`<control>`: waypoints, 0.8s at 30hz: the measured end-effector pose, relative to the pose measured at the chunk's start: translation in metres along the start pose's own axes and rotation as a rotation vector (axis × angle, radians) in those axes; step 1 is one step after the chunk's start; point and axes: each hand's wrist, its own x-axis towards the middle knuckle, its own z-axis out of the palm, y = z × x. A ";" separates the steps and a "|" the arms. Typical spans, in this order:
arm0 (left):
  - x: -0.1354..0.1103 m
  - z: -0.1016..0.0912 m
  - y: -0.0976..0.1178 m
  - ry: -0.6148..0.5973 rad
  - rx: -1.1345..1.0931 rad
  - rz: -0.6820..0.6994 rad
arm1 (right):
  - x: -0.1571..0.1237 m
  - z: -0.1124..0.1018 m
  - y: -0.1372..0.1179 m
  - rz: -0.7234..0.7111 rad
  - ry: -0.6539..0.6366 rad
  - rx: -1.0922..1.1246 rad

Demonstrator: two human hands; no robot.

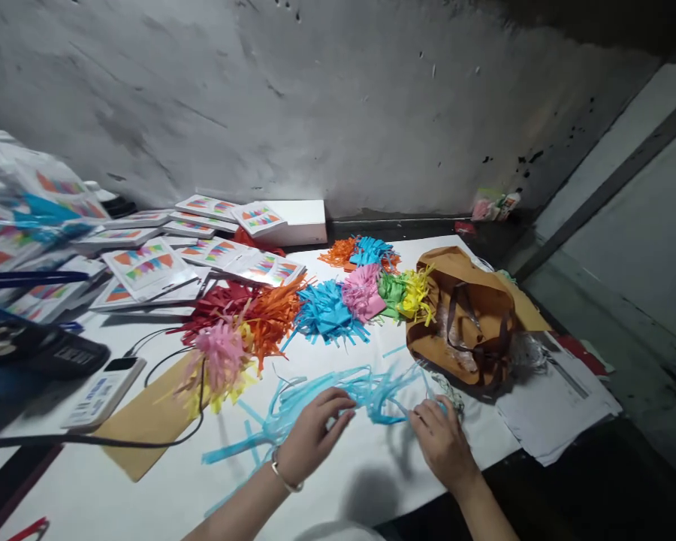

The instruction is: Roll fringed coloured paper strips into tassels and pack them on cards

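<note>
A light-blue paper fringe (298, 402) with long loose strips stretches over the white tabletop between my hands. My left hand (315, 428), with a bangle at the wrist, is closed in a pinch on the fringe near its middle. At its right end, my right hand (442, 439) has its fingers bent around the blue strips, pinching them. Part of the fringe between the hands is blurred and looped above the table. A few cut blue strips lie loose to the left. The fingertips' exact hold is partly hidden.
Fringed paper bundles stand beyond: red, orange (273, 315), blue (327, 308), pink (363, 289), green and yellow. A brown bag (467, 300) sits right, beside papers (557, 409). Packaged sets (146, 267) pile up left, near a power bank (106, 391) and a black cable (118, 443).
</note>
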 end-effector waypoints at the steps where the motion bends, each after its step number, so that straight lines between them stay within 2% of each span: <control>1: 0.011 0.001 0.024 -0.048 -0.067 0.045 | 0.004 -0.004 -0.010 -0.026 0.043 0.020; 3: 0.032 0.008 0.057 -0.168 -0.176 0.034 | 0.014 -0.014 -0.024 -0.054 0.136 0.045; 4: 0.041 0.014 0.065 -0.273 -0.264 -0.016 | 0.017 -0.021 -0.028 -0.055 0.170 0.050; 7: 0.059 0.033 0.065 -0.519 -0.606 -0.278 | 0.023 -0.039 -0.032 0.020 0.239 0.060; 9: 0.063 0.042 0.057 -0.559 -0.785 -0.427 | 0.023 -0.044 -0.031 0.099 0.279 0.100; 11: 0.062 0.048 0.054 -0.538 -0.867 -0.488 | 0.020 -0.041 -0.031 0.181 0.318 0.170; 14: 0.058 0.058 0.059 -0.454 -0.917 -0.489 | 0.015 -0.029 -0.033 0.329 0.386 0.309; 17: 0.055 0.077 0.069 -0.257 -0.979 -0.482 | 0.011 -0.015 -0.037 0.493 0.391 0.494; 20: 0.055 0.096 0.072 -0.044 -1.027 -0.528 | 0.009 -0.005 -0.037 0.586 0.378 0.609; 22: 0.058 0.101 0.071 -0.049 -1.019 -0.559 | 0.007 0.001 -0.031 0.608 0.379 0.632; 24: 0.063 0.099 0.068 -0.155 -0.946 -0.542 | 0.004 0.007 -0.024 0.610 0.357 0.655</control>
